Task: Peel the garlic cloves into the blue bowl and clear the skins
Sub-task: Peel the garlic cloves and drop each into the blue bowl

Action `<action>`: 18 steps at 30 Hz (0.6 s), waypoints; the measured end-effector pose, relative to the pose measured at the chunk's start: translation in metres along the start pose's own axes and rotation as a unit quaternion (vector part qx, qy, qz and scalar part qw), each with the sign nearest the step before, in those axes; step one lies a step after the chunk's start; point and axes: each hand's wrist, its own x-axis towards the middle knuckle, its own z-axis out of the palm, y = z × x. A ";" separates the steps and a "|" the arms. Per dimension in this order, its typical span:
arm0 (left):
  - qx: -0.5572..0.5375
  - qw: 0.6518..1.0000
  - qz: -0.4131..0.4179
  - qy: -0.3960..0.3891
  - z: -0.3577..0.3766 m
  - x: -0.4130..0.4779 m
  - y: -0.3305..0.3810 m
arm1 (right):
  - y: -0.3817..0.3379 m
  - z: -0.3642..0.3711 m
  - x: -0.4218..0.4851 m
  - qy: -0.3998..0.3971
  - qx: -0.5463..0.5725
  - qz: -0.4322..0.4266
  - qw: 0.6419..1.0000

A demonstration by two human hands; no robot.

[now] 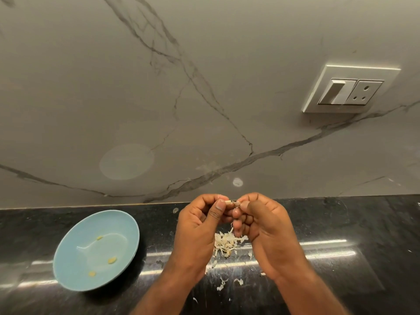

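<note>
A: What sits furthest left?

B: The bowl [75,264], on the counter [341,223]. Three peeled cloves [112,260] lie apart inside it.

A: And the hands?

B: Both are right of the bowl and raised off the counter. The left hand [197,228] is curled, with thumb and forefinger pinching one end of a clove [234,203]. The right hand [266,226], further from the bowl, pinches the other end, its remaining fingers folded in. The fingertips of both meet at the clove (too small for me to tell how much skin it keeps).

A: The skins?

B: The skins [226,243] lie heaped on the counter right of the bowl, below the gap between the palms. A thin strand hangs above the heap. Loose flakes [221,285] lie scattered nearer the person.

A: Edges, room to move?

B: The counter's back edge meets the wall [204,87] just behind the bowl, and the pinched clove sits level with that line. A band of counter separates the bowl from the left wrist. Beyond the right hand, a wide stretch of counter runs to the frame's edge. A socket plate [350,89] is on the wall, high and far right of the bowl.
</note>
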 end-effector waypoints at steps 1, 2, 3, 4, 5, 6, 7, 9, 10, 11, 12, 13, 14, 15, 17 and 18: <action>-0.014 1.000 -0.006 0.002 0.000 0.001 0.000 | -0.002 -0.001 0.000 -0.002 0.019 0.001 1.000; -0.023 1.000 -0.012 0.003 -0.001 0.002 -0.001 | -0.002 -0.003 0.001 0.000 0.030 -0.005 1.000; -0.035 0.999 -0.019 0.003 -0.001 0.003 -0.001 | -0.004 -0.004 0.002 0.005 0.030 -0.016 0.999; -0.049 0.998 -0.029 0.001 -0.002 0.003 -0.001 | -0.005 -0.006 0.002 0.012 0.016 -0.032 0.999; -0.062 0.997 -0.039 -0.003 -0.002 0.003 -0.001 | -0.007 -0.008 0.003 0.023 -0.011 -0.050 0.998; -0.073 0.996 -0.047 -0.007 -0.002 0.003 0.000 | -0.007 -0.011 0.004 0.037 -0.057 -0.070 0.995; -0.081 0.995 -0.055 -0.011 -0.002 0.003 0.000 | -0.007 -0.014 0.005 0.057 -0.123 -0.089 0.987; -0.098 0.992 -0.073 -0.014 -0.002 0.003 0.001 | -0.007 -0.018 0.008 0.086 -0.255 -0.119 0.956; -0.109 0.990 -0.083 -0.015 -0.002 0.004 0.002 | -0.006 -0.020 0.009 0.094 -0.300 -0.122 0.941; -0.120 0.988 -0.094 -0.015 -0.002 0.005 0.002 | -0.006 -0.021 0.009 0.098 -0.325 -0.117 0.933; -0.131 0.986 -0.105 -0.015 -0.003 0.005 0.002 | -0.005 -0.021 0.009 0.100 -0.338 -0.111 0.929; -0.141 0.983 -0.113 -0.014 -0.003 0.006 0.003 | -0.005 -0.021 0.009 0.102 -0.345 -0.112 0.926; -0.149 0.982 -0.120 -0.014 -0.003 0.006 0.003 | -0.005 -0.021 0.008 0.103 -0.351 -0.122 0.923; -0.152 0.980 -0.125 -0.014 -0.003 0.006 0.003 | -0.005 -0.020 0.008 0.103 -0.356 -0.132 0.919; -0.155 0.979 -0.131 -0.018 -0.003 0.007 0.003 | -0.005 -0.019 0.006 0.085 -0.351 -0.128 0.924; -0.155 0.979 -0.134 -0.022 -0.003 0.007 0.003 | -0.006 -0.017 0.005 0.061 -0.334 -0.114 0.934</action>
